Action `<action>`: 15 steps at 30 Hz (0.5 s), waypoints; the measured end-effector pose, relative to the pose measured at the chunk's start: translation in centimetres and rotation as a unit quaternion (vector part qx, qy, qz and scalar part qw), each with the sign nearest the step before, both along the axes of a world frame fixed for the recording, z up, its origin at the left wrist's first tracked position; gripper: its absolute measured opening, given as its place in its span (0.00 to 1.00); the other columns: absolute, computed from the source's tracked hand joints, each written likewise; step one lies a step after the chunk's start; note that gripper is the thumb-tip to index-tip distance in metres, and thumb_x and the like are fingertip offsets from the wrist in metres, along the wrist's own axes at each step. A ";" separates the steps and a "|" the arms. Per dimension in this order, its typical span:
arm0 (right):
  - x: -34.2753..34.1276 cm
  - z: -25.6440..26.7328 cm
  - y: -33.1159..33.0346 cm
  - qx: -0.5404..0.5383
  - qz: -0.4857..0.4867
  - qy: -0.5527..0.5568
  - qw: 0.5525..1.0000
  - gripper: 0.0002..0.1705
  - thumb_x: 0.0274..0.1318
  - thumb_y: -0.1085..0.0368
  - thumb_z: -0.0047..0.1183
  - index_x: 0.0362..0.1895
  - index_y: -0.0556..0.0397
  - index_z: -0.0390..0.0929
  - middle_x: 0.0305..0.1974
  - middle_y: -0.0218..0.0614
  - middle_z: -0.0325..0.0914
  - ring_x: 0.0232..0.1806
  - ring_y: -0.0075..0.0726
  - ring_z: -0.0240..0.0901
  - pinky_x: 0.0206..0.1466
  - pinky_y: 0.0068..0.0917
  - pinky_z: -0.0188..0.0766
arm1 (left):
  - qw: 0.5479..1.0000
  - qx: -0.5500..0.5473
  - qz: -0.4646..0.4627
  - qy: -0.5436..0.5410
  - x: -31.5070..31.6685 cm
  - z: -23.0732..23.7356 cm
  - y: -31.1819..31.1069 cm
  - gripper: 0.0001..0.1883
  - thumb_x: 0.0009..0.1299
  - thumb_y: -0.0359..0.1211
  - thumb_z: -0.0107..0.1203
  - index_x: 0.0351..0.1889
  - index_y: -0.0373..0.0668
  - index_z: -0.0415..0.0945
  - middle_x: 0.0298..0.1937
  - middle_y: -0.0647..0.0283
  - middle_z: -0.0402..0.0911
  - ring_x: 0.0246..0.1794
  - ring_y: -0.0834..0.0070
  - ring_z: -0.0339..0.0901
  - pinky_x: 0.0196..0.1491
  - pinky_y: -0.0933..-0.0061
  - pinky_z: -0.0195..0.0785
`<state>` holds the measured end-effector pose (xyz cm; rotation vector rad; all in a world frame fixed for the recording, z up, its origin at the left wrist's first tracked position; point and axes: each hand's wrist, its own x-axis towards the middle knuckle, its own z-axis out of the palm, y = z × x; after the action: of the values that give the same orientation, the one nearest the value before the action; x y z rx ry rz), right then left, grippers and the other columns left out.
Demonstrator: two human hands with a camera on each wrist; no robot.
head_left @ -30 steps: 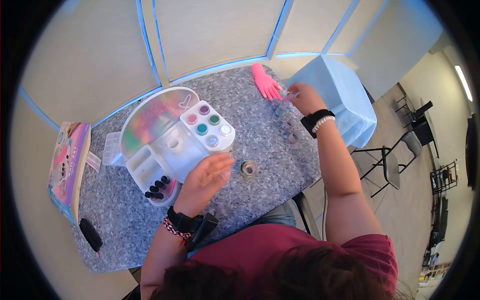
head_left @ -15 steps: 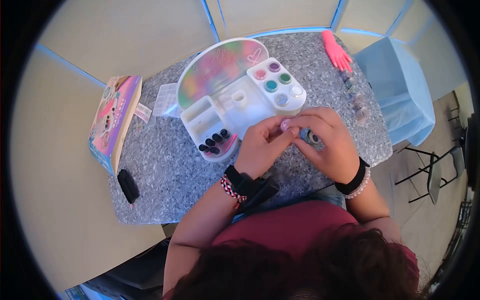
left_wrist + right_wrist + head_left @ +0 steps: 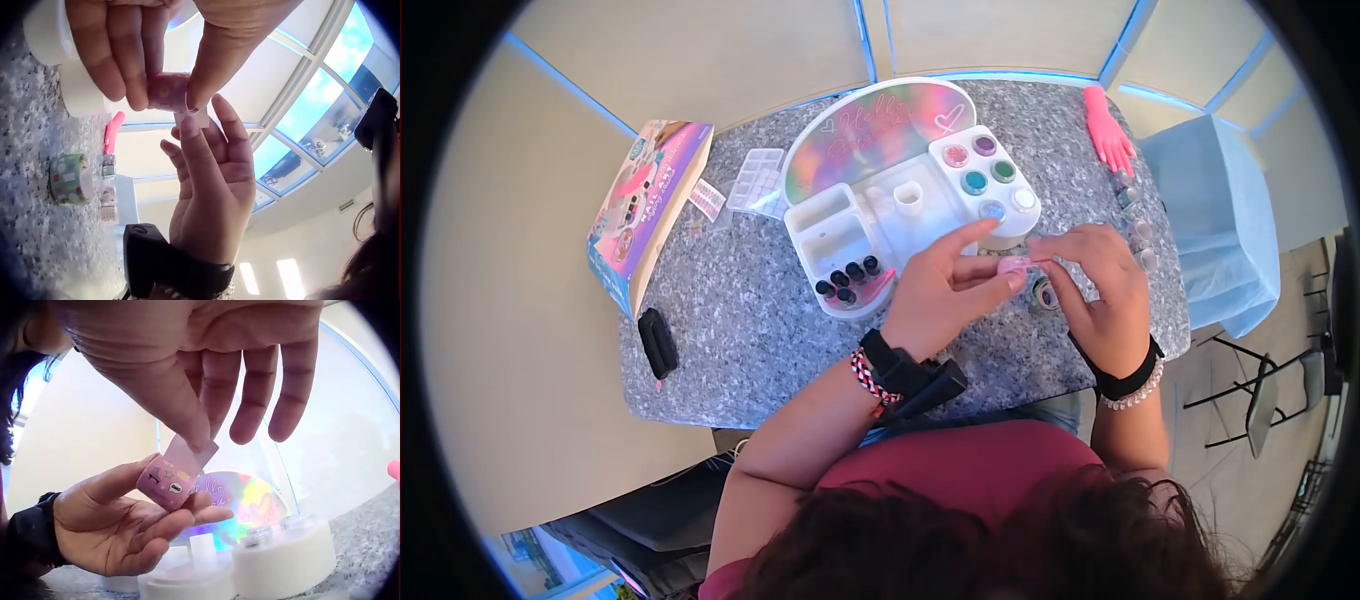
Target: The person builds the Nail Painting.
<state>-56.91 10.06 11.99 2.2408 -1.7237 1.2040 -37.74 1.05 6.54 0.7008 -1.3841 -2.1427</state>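
A small pink roll of printed sticker film [image 3: 164, 485], with little pictures and "OMG" on it, is held between the thumb and fingers of my left hand [image 3: 940, 303]. From the roll a pale, translucent loose end [image 3: 186, 456] sticks out. My right hand [image 3: 1112, 292] pinches that end between thumb and forefinger, its other fingers spread loosely. Both hands are raised over the table's front right, close together. Below them a green patterned roll [image 3: 70, 179] stands on the speckled table.
A white nail-art station [image 3: 920, 240] with glitter pots and black-capped bottles stands behind the hands. Several more rolls [image 3: 1140, 232] line up at right by a pink model hand [image 3: 1110, 135]. A box [image 3: 645, 215], a compartment tray [image 3: 757, 180] and a black pouch [image 3: 657, 343] lie left.
My right hand came back from the rolls at the far right and met my left hand around the pink roll. Since then it has drawn slightly right, with the loose end showing between the hands.
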 end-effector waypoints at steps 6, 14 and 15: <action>0.6 -0.9 1.4 0.052 -0.031 -0.131 0.989 0.20 0.51 0.80 0.67 0.50 0.54 0.82 0.43 0.34 0.90 0.40 0.46 0.80 0.49 0.41 0.77 | 0.995 -0.015 0.092 0.046 0.3 0.6 -0.3 0.37 0.79 0.27 0.63 0.84 0.34 0.57 0.61 0.47 0.87 0.59 0.73 0.86 0.63 0.71 0.80; 2.2 -1.3 1.0 0.075 0.050 -0.113 0.990 0.30 0.49 0.80 0.68 0.59 0.53 0.79 0.49 0.33 0.90 0.41 0.40 0.83 0.42 0.33 0.79 | 0.984 -0.028 0.156 0.078 -0.3 -0.2 0.7 0.41 0.79 0.25 0.62 0.86 0.36 0.52 0.59 0.47 0.88 0.58 0.72 0.87 0.60 0.69 0.80; 2.5 -1.4 0.9 0.075 0.042 -0.110 0.990 0.35 0.49 0.79 0.69 0.65 0.53 0.79 0.47 0.32 0.91 0.41 0.40 0.84 0.43 0.33 0.80 | 0.984 -0.028 0.158 0.078 -0.4 -0.2 0.8 0.41 0.79 0.25 0.62 0.86 0.36 0.52 0.59 0.47 0.88 0.58 0.72 0.87 0.60 0.69 0.80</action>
<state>-54.43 10.95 10.59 2.3660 -1.8696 1.4336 -38.10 1.86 6.35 0.6667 -1.1602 -1.8607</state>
